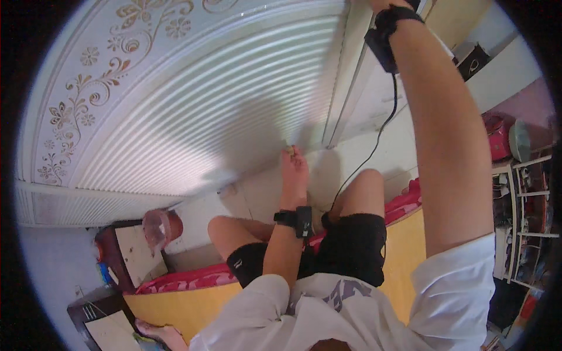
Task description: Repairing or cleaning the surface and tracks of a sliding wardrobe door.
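My left hand (294, 167) reaches forward, its fingers (291, 152) pinched together on a small tan object (289, 150) right against the ribbed white wardrobe door (234, 99). My right hand is raised out of frame past the wrist strap (393, 17), so I cannot tell its fingers' state. I sit on the bed edge (175, 304), knees out. The tiny piece could slip from the pinch and drop to the floor (257, 196), since the grip is only fingertip-deep.

White short-sleeved shirt (451, 292), black shorts (351, 245), black cabled wrist straps (297, 220) on both arms
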Demonstrator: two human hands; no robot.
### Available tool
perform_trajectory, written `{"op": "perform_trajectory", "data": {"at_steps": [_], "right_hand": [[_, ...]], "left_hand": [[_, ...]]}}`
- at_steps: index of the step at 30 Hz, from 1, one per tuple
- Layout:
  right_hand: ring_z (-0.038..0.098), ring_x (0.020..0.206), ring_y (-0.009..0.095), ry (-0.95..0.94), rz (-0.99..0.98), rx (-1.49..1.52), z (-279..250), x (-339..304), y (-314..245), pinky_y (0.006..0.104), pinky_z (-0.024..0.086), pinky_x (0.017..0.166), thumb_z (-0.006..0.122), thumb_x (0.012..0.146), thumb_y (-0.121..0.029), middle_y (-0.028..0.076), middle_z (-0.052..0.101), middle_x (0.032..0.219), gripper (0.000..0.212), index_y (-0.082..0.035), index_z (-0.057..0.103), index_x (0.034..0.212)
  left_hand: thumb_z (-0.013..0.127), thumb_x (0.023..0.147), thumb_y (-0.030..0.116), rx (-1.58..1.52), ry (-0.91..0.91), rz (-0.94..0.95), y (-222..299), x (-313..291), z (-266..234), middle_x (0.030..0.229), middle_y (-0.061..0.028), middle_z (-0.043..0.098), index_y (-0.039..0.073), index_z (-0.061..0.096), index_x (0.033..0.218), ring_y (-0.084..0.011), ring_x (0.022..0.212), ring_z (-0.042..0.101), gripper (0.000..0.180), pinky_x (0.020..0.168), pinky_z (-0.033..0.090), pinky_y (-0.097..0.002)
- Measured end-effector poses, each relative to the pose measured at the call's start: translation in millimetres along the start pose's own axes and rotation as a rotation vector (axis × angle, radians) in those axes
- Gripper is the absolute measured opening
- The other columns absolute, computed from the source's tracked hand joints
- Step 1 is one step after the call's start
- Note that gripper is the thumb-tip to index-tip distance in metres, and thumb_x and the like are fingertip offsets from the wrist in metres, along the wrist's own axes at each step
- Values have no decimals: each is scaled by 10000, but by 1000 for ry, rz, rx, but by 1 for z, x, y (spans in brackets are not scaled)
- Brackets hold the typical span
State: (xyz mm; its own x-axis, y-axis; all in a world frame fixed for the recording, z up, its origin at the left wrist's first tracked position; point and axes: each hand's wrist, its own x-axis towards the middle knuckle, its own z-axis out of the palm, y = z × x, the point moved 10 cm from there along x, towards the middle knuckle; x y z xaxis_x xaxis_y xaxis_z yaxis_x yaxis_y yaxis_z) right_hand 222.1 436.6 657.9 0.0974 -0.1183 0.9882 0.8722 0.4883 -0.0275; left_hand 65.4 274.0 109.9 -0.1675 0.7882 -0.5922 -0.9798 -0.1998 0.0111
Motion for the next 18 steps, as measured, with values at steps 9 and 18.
{"op": "perform_trajectory", "data": {"at_steps": [9, 18], "right_hand": [[276, 1395, 435, -17, 17, -28, -6, 6, -17, 544, 221, 1152, 590, 840, -266, 251, 317, 1490, 671, -79, 384, 1450], [266, 1403, 437, -81, 123, 6, 2, 11, -20, 527, 234, 1143, 602, 818, -255, 243, 289, 1517, 705, -84, 372, 1462]], "left_hand": [[641, 955, 162, 18, -125, -59, 16, 10, 7, 1009, -38, 641, 50, 616, 1084, -115, 872, 614, 173, 610, 474, -218], [651, 951, 187, 247, -30, 42, 20, -7, 12, 966, -10, 602, 58, 593, 1051, -89, 888, 576, 174, 627, 481, -197]]}}
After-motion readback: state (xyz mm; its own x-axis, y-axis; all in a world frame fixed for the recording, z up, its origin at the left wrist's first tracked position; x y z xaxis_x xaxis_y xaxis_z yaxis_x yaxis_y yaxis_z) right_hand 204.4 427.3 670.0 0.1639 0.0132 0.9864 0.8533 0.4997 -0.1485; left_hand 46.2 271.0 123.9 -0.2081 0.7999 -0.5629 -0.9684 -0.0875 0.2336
